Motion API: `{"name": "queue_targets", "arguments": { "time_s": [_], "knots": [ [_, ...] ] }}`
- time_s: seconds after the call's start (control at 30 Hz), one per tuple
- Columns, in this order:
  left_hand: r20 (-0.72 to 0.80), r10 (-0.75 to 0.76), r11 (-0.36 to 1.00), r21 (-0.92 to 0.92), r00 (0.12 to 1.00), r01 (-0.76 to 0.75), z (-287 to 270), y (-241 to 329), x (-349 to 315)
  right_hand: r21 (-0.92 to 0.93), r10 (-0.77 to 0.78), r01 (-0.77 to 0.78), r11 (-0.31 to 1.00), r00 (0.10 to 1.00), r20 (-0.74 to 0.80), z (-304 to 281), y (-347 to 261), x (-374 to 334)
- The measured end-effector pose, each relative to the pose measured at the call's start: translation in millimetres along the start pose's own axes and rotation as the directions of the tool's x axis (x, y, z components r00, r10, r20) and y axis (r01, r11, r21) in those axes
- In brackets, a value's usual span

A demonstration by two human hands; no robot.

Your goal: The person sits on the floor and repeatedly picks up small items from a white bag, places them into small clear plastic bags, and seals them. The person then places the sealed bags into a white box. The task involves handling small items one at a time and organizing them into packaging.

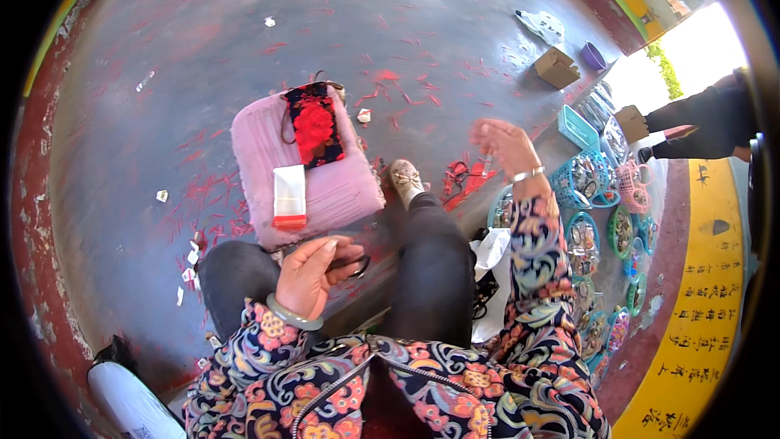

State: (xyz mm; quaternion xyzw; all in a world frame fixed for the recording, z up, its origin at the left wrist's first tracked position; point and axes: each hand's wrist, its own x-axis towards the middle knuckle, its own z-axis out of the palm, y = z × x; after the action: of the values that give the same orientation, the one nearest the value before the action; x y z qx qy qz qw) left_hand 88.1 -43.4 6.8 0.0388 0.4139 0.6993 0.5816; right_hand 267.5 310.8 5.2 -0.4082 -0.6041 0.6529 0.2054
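My left hand (309, 272) rests above my left knee, fingers closed on a small black looped tool that looks like scissors (359, 265). My right hand (505, 145) is lifted out to the right, over a tangle of red cord (461, 179) on the floor. It is blurred, and I cannot tell whether it holds anything. A pink cushion (341, 187) lies in front of my knees. On it are a black pouch with a red flower (314, 124) and a white packet with a red end (290, 196). My shoe (404, 179) sits beside the cushion.
Several blue, green and pink baskets (587, 179) of shiny small items line the right side, with a white bag (490, 248) by my right leg. A cardboard box (556, 67) and purple tub (593, 55) stand farther off. Another person's dark sleeve (699, 118) reaches in at right. Red scraps litter the floor.
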Motion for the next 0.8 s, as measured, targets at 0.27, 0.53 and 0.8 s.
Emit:
{"name": "queue_targets", "arguments": {
  "time_s": [0.27,0.53,0.8],
  "knots": [
    [0.143,0.053,0.989,-0.141,0.988,-0.033,-2,0,-18,0.278,-0.024,-0.125,0.952,0.879,0.477,162,12,-159],
    [0.142,0.118,0.985,-0.141,0.983,-0.098,0,-15,-33,0.232,-0.052,-0.043,0.972,0.920,0.389,182,15,-182],
    [0.078,0.119,0.991,0.053,0.990,-0.124,4,-20,-37,0.163,-0.264,0.233,0.959,0.941,0.210,186,31,-187]
  ]
}}
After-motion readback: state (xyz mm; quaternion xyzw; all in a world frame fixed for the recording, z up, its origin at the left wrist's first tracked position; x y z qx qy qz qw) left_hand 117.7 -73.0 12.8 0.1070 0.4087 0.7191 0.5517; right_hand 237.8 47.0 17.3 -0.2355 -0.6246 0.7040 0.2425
